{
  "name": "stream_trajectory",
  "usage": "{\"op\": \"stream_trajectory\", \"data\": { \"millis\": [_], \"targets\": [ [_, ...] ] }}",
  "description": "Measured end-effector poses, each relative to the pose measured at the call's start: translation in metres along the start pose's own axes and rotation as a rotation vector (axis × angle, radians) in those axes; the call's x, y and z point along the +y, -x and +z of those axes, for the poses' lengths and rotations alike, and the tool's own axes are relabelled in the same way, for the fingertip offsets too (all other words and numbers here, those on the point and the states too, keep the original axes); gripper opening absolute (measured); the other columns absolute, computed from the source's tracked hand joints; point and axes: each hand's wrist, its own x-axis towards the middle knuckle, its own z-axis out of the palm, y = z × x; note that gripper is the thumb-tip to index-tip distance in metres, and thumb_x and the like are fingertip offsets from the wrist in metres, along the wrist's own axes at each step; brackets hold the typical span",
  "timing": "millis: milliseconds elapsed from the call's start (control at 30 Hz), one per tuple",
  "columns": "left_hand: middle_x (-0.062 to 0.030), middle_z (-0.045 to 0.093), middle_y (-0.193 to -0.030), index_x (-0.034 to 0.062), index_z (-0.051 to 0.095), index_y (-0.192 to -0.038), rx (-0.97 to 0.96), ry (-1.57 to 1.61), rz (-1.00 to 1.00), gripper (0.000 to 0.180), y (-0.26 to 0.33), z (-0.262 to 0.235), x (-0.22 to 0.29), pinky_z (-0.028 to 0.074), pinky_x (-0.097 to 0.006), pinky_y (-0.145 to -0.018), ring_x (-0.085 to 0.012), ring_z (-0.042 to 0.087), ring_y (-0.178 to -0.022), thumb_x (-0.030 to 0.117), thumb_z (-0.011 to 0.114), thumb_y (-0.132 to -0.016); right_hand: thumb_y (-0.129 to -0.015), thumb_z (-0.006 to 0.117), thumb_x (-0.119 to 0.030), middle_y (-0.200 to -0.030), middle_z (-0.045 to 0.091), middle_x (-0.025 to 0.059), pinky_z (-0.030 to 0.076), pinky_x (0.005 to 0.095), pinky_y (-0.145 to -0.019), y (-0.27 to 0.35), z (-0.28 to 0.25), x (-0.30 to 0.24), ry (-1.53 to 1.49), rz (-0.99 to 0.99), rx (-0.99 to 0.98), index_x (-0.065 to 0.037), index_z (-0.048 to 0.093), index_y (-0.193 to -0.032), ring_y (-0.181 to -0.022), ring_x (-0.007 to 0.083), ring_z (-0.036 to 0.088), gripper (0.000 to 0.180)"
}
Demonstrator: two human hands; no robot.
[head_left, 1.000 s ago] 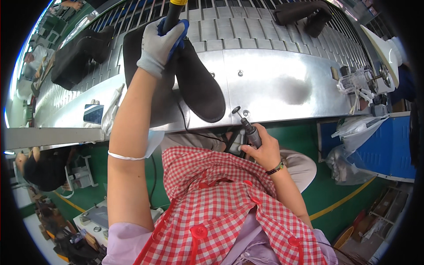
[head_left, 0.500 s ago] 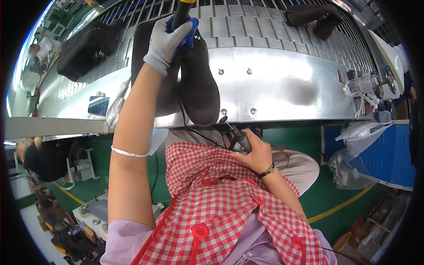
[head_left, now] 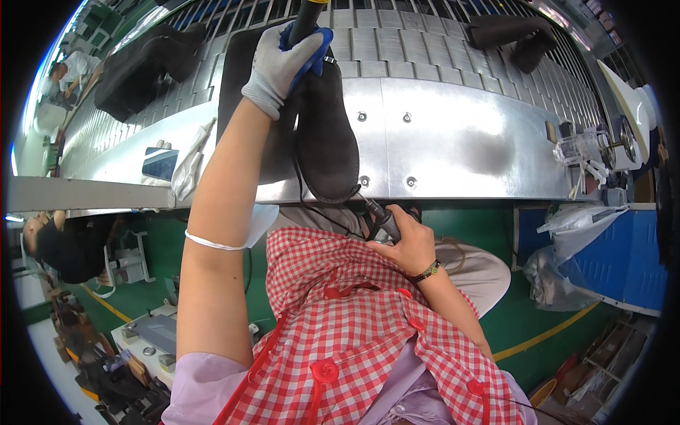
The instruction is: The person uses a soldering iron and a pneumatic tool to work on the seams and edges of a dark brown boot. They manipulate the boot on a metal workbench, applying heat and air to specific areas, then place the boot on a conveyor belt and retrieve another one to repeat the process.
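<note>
My left hand (head_left: pixel 282 67), in a grey-and-blue work glove, is closed round a black handle with a yellow band (head_left: pixel 306 23), above a dark boot (head_left: pixel 324 142). Under the fist, the boot's foot lies with its toe toward me at the bench edge. Whether the fingers also grip the boot is hidden. A slim grey rotary grinder (head_left: pixel 383 219) is held in my bare right hand (head_left: pixel 412 244). Its small dark disc tip (head_left: pixel 356 190) is at the right rim of the toe, seemingly touching it. A black flat piece (head_left: pixel 244 106) lies beneath the boot.
More dark boots lie on the slatted metal conveyor (head_left: pixel 425 49), at far left (head_left: pixel 145 71) and far right (head_left: pixel 516 39). A phone (head_left: pixel 160 162) and white gloves (head_left: pixel 190 166) rest on the metal ledge. At right are a clear plastic fixture (head_left: pixel 584 152) and a blue cabinet (head_left: pixel 616 248).
The grinder's disc, a little apart from the boot before, now meets the toe's rim. In the picture, my left hand and the boot have shifted slightly right with the bench.
</note>
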Motion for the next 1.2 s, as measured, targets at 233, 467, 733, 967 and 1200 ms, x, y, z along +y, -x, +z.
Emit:
{"op": "stream_trajectory", "data": {
  "millis": [233, 467, 733, 967, 1200],
  "targets": [
    [-0.0067, 0.063, -0.073, -0.0041, 0.064, -0.1, 0.027, 0.015, -0.002, 0.028, 0.001, 0.001, 0.0, 0.047, -0.026, -0.061, -0.013, 0.058, -0.063, 0.022, 0.064, -0.092, -0.071, 0.077, -0.062, -0.083, 0.068, 0.0149, 0.055, 0.0369, -0.063, 0.003, 0.006, -0.001, 0.001, -0.009, -0.05, -0.004, 0.059, -0.121, -0.072, 0.0286, 0.07, 0.079],
    [-0.0068, 0.063, -0.073, -0.0041, 0.064, -0.099, 0.017, 0.003, 0.014, 0.029, 0.001, -0.003, -0.003, 0.047, -0.026, -0.061, -0.0131, 0.059, -0.063, 0.024, 0.065, -0.091, -0.07, 0.078, -0.062, -0.084, 0.068, 0.0143, 0.055, 0.0372, -0.062, 0.0, 0.009, -0.002, -0.014, 0.015, 0.022, -0.004, 0.058, -0.121, -0.073, 0.0291, 0.07, 0.08],
    [-0.008, 0.063, -0.074, -0.0042, 0.065, -0.1, 0.044, 0.026, 0.0, 0.03, 0.003, -0.001, -0.001, 0.047, -0.027, -0.061, -0.0138, 0.059, -0.063, 0.024, 0.066, -0.091, -0.069, 0.078, -0.062, -0.086, 0.069, 0.0148, 0.055, 0.0371, -0.061, 0.003, 0.011, -0.006, 0.005, -0.005, -0.022, -0.005, 0.058, -0.122, -0.071, 0.0288, 0.069, 0.08],
    [-0.0051, 0.064, -0.071, -0.0011, 0.067, -0.091, 0.069, 0.057, 0.004, 0.03, 0.002, -0.002, -0.004, 0.049, -0.025, -0.059, -0.0105, 0.06, -0.061, 0.028, 0.07, -0.086, -0.07, 0.078, -0.061, -0.086, 0.068, 0.0149, 0.055, 0.0369, -0.06, 0.001, 0.013, -0.006, -0.017, 0.022, 0.021, -0.005, 0.058, -0.121, -0.07, 0.0286, 0.069, 0.079],
    [-0.0029, 0.064, -0.069, 0.0009, 0.068, -0.085, 0.108, 0.051, 0.021, 0.032, 0.002, -0.004, -0.008, 0.049, -0.024, -0.059, -0.0088, 0.06, -0.061, 0.032, 0.072, -0.083, -0.07, 0.079, -0.061, -0.089, 0.069, 0.0164, 0.055, 0.0369, -0.06, 0.006, 0.013, -0.013, -0.039, 0.01, -0.003, -0.005, 0.058, -0.123, -0.071, 0.0291, 0.069, 0.08]
  ]
}}
